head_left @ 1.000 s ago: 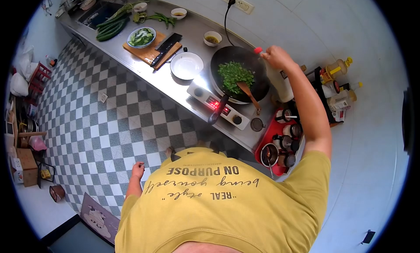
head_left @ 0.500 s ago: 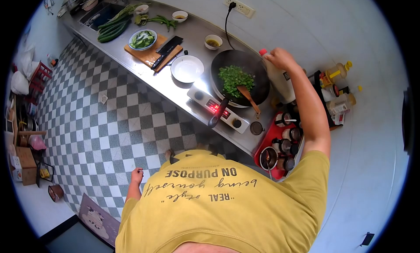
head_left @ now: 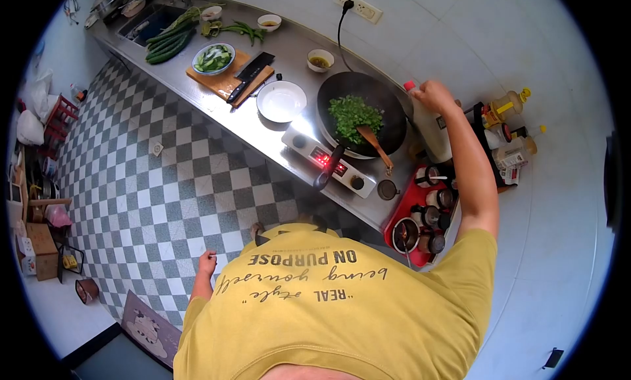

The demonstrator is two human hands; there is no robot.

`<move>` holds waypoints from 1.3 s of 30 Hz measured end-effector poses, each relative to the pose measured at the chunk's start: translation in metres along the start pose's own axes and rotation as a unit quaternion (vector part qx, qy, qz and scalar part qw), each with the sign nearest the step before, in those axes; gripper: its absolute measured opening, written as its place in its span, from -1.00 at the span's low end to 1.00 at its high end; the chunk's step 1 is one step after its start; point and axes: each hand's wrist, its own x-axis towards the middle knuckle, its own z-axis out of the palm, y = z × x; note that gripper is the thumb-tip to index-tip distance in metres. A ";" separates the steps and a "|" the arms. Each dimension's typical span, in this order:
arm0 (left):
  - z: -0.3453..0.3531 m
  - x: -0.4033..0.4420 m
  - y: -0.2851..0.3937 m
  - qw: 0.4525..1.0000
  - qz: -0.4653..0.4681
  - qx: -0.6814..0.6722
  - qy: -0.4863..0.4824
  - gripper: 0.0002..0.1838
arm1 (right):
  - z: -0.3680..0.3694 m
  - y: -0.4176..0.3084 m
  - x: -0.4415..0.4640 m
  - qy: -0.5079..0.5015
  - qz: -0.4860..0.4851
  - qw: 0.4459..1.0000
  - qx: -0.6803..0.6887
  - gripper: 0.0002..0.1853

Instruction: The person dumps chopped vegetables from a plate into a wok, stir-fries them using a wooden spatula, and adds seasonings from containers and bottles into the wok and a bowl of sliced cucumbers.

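My right hand (head_left: 434, 96) is closed round the neck of a tall bottle (head_left: 431, 132) with a red cap, just right of the wok. Chopped greens (head_left: 355, 117) lie in the dark wok (head_left: 391, 111), and a wooden spatula (head_left: 374, 145) rests in it with its handle over the rim. The wok sits on a cooker (head_left: 305, 149) with red lit digits. Low at my side, away from the counter, my left hand (head_left: 207, 262) has its fingers curled, with nothing visible in them.
Left of the wok are a white bowl (head_left: 281, 101), a cleaver (head_left: 248, 76) on a cutting board (head_left: 207, 82), a bowl of sliced cucumber (head_left: 214, 58) and whole cucumbers (head_left: 171, 44). A red tray (head_left: 393, 216) of seasoning jars stands at the right end. Bottles (head_left: 509, 104) stand by the wall.
My right hand and the bottle have moved right, away from the wok. The greens and spatula look unchanged, and my left hand has barely moved.
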 end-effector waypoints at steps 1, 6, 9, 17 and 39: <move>0.000 0.000 -0.003 1.000 -0.010 -0.005 -0.001 -0.79 | 0.004 0.002 -0.003 -0.005 0.006 1.000 0.000 -0.58; -0.005 0.010 0.003 1.000 -0.006 0.013 -0.009 -0.79 | 0.013 -0.013 -0.012 0.008 -0.031 0.999 0.008 -0.59; -0.008 0.019 0.022 0.999 0.022 0.035 -0.010 -0.78 | 0.008 -0.034 -0.016 0.004 -0.036 0.999 0.013 -0.60; 0.000 0.029 0.028 0.999 0.023 0.020 -0.023 -0.76 | 0.006 -0.044 -0.009 0.031 -0.054 0.997 0.042 -0.65; -0.006 0.020 0.036 0.999 0.017 0.029 -0.018 -0.77 | 0.022 -0.016 -0.012 -0.016 -0.040 0.999 0.017 -0.59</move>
